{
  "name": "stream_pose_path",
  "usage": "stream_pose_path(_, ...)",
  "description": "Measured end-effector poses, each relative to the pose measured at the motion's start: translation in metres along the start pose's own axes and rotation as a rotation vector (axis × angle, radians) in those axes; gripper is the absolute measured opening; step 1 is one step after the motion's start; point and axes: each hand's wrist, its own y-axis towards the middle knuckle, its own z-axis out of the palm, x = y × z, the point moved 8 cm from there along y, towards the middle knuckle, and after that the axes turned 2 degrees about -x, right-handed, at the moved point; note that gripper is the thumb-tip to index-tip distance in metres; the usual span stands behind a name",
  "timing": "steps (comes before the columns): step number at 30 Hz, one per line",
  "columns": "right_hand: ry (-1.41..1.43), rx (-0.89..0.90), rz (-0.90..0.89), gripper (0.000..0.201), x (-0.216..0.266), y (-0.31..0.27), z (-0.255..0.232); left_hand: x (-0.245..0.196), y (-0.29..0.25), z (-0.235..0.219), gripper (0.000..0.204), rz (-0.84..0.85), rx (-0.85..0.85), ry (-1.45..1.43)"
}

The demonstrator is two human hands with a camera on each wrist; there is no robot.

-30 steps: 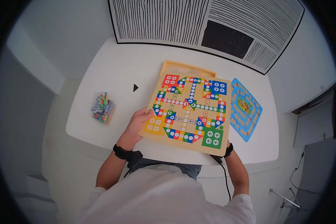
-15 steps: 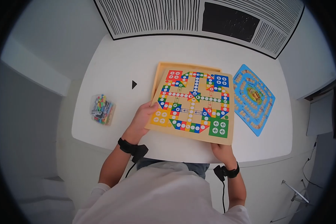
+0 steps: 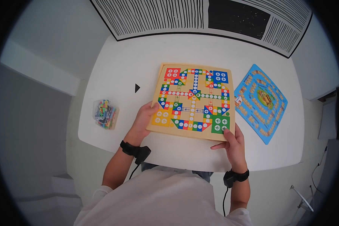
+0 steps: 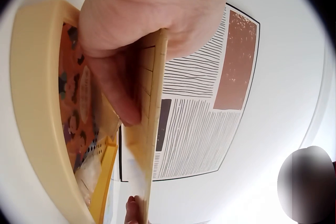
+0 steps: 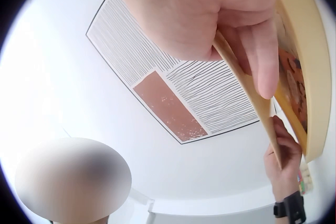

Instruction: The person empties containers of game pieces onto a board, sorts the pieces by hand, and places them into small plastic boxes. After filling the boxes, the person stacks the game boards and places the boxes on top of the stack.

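Observation:
A square flying-chess game board (image 3: 188, 130) with red, blue, yellow and green corners is held over a shallow wooden box (image 4: 34, 103). My left hand (image 3: 142, 117) grips its left edge, thumb on top and fingers underneath. At the near right corner, my right hand (image 3: 235, 148) pinches the board between thumb and fingers. From above, the board covers nearly all of the box. Inside the box, the left wrist view shows an orange patterned sheet (image 4: 73, 98) and a clear plastic bag (image 4: 89, 176).
A blue game board (image 3: 265, 109) lies on the white table (image 3: 120, 64) at right. To the left stands a clear container (image 3: 105, 115) of small colourful pieces. A small black triangle (image 3: 137, 88) is between container and box. A striped black-and-white panel (image 3: 169, 17) borders the far side.
The board has come down and lined up with the box, hiding more of it. My right hand, earlier mostly hidden below the board, now has its thumb on top at the corner.

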Motion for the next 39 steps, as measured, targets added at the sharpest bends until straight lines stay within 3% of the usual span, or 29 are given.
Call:
stream_pose_path(7,0.136,-0.017,0.099,0.049,-0.008,0.012,-0.004,-0.002,0.005,0.003,0.039,-0.011,-0.011,0.035)
stream_pose_path(13,0.131,-0.029,0.071,0.051,0.000,0.012,0.003,-0.004,0.006,0.004,0.038,0.002,0.003,0.032)
stream_pose_path(25,0.096,-0.011,0.093,0.046,-0.006,0.011,-0.002,0.002,0.005,-0.016,0.036,0.002,-0.159,0.270)
stream_pose_path(28,0.114,-0.039,0.082,0.050,-0.006,0.013,-0.002,-0.006,0.005,-0.019,0.039,0.045,-0.220,0.479)
stream_pose_path(30,0.112,-0.039,0.084,0.050,-0.006,0.013,-0.003,-0.024,-0.003,-0.019,0.047,0.029,-0.348,1.002)
stream_pose_path(34,0.110,-0.019,0.081,0.049,-0.007,0.013,-0.004,-0.032,-0.013,-0.011,0.062,-0.021,-0.433,1.051)
stream_pose_path(36,0.109,-0.022,0.079,0.049,-0.008,0.013,-0.004,-0.041,-0.013,-0.010,0.064,0.114,-0.476,1.362)
stream_pose_path(39,0.107,-0.028,0.076,0.048,-0.008,0.013,-0.005,-0.047,-0.016,-0.007,0.064,0.158,-0.527,1.507)
